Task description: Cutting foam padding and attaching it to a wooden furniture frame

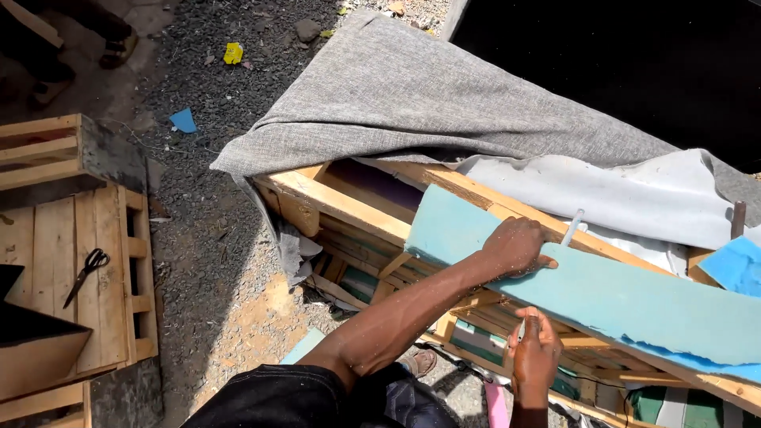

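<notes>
Teal foam strip pressed flat by left hand; right hand pinches a small object.

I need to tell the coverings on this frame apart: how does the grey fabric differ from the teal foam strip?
The grey fabric is woven cloth, folded back in loose drapes over the wooden frame; the teal foam strip is a thick, stiff slab lying flat along a frame rail. The left hand presses on the foam strip, while no hand touches the fabric. The fabric is far wider than the narrow strip. Both rest on the same frame.
</notes>
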